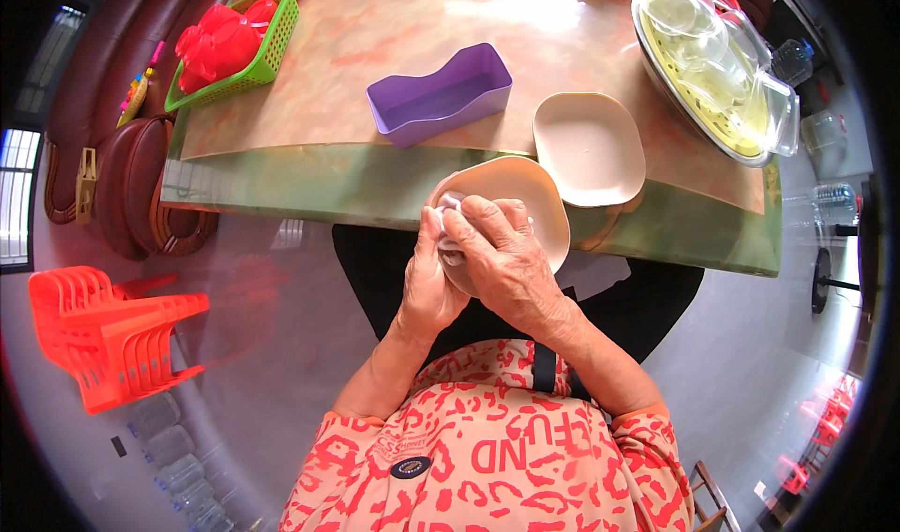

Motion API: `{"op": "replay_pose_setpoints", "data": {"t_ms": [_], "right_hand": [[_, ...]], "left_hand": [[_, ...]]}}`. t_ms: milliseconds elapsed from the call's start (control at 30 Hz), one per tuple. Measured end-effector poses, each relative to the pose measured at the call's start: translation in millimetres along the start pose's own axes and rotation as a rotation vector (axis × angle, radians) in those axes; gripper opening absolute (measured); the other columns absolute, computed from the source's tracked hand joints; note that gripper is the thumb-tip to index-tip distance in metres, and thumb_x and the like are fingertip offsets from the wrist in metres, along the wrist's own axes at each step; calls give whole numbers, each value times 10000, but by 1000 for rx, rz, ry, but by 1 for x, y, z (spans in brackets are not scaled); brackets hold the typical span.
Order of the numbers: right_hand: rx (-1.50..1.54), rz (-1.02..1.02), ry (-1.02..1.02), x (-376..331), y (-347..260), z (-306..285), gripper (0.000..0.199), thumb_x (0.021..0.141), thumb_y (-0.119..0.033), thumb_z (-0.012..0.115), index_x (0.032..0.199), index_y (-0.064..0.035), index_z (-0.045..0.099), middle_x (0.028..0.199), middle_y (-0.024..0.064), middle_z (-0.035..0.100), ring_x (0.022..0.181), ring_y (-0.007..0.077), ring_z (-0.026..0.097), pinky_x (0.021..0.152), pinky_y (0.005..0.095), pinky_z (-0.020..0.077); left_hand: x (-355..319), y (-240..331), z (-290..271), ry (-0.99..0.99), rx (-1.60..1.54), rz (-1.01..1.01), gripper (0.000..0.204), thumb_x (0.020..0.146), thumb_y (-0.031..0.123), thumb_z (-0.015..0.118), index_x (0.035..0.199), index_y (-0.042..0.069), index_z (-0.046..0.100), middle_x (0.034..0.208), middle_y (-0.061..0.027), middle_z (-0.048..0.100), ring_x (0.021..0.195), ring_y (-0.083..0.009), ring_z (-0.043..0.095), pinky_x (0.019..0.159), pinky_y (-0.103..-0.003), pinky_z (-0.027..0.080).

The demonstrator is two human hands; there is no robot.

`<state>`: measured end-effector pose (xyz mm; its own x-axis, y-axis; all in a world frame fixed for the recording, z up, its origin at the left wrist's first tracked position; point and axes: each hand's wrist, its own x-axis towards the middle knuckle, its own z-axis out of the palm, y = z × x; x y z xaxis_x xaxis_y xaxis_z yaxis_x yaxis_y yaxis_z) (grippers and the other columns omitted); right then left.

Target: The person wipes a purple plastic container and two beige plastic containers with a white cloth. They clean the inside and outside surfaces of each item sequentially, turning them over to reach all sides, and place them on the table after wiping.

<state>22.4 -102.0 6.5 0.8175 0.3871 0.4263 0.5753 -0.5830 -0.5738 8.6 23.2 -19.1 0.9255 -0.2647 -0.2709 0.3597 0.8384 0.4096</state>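
A cream, rounded-square bowl [532,187] is tilted at the table's near edge, in front of my body. My left hand [427,274] grips it by its left side, thumb at the rim. Inside, my right hand [502,255] presses a crumpled white cloth or tissue [451,221] against the bowl's wall, its fingers curled over it. Part of the white piece shows between the two hands. A second cream bowl [591,148] of the same shape stands on the table just beyond, to the right. To the left of that lies a purple open box [439,101] with a wavy rim.
A green basket [275,56] with red items is at the table's far left. On the right stands a large round tray [667,84] holding clear plastic containers. Stacked red chairs [122,335] and several clear bottles [183,471] are on the floor at left, near a maroon sofa [122,180].
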Motion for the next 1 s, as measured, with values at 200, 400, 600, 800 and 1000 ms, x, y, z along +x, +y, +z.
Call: {"op": "replay_pose_setpoints", "data": {"t_ms": [200, 400, 600, 800, 1000], "right_hand": [[193, -92, -253, -5, 7, -16, 300, 750, -36, 633, 1048, -65, 639, 1064, 80, 574, 954, 304, 534, 828, 426, 462], [49, -201, -435, -13, 8, -46, 148, 765, -112, 618, 890, -111, 696, 963, 7, 555, 929, 235, 503, 846, 386, 433], [-451, -203, -402, -18, 1, -67, 218, 738, -141, 632, 932, -49, 672, 950, 79, 536, 956, 267, 528, 854, 402, 457], [-166, -123, -356, -25, -8, -43, 213, 751, -140, 637, 938, -41, 619, 930, 104, 533, 888, 269, 551, 803, 413, 484], [-63, -104, -181, -9, -8, -7, 328, 747, -129, 640, 1056, -29, 592, 980, 102, 525, 941, 285, 536, 701, 402, 491]], "left_hand": [[-2, 12, 7, 70, 111, 4, 562, 1029, 487, 310, 1343, 42, 445, 1242, -118, 581, 1143, -233, 581, 985, -385, 481], [1, 13, 5, 96, 301, 78, 410, 1045, 297, 385, 1349, 26, 437, 1283, -127, 551, 1171, -228, 559, 1001, -378, 474], [-1, 20, 5, 178, 401, 130, 377, 1044, 252, 395, 1340, 24, 447, 1268, -122, 562, 1158, -225, 568, 987, -378, 489], [-2, 14, 9, 175, 344, 113, 411, 1050, 296, 371, 1358, 29, 427, 1275, -118, 557, 1149, -217, 571, 967, -364, 496], [-9, 10, -5, 154, 186, -50, 421, 1042, 382, 378, 1282, 58, 501, 1193, -66, 592, 1062, -157, 591, 898, -332, 517]]}}
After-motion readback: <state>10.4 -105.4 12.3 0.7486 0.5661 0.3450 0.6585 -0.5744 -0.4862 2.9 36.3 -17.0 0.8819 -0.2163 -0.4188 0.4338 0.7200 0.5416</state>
